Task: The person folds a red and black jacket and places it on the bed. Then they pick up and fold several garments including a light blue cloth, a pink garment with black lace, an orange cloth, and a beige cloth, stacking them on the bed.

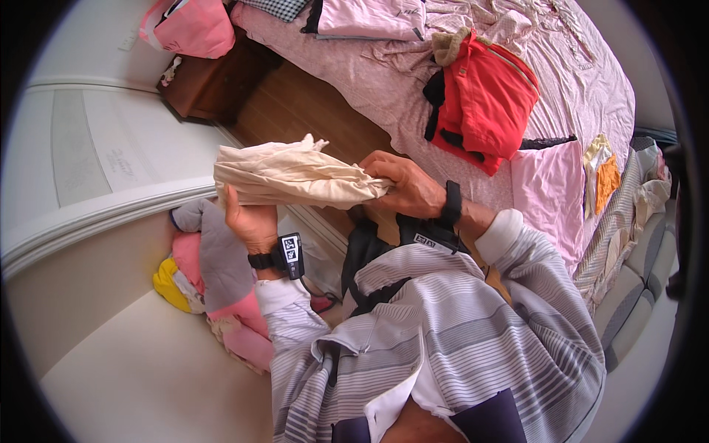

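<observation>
A folded cream-coloured cloth (295, 173) is held up in front of me, between my two hands. My left hand (249, 224) supports its left end from below, thumb against the near edge and the other fingers hidden behind the cloth. At the opposite end my right hand (405, 184) pinches the cloth's corner between thumb and fingers. The cloth lies in several layers, with a loose crumpled bit sticking up along its far edge. Whether it is a garment or a plain piece of fabric I cannot tell.
Ahead and right is a bed (354, 74) with a pink patterned sheet. On it lie a red jacket (491, 100), a folded pink garment (546, 192) and an orange cloth (608, 181). A pink bag (193, 29) rests on a brown cabinet (214, 81). Grey and pink bedding (225, 266) is heaped at left.
</observation>
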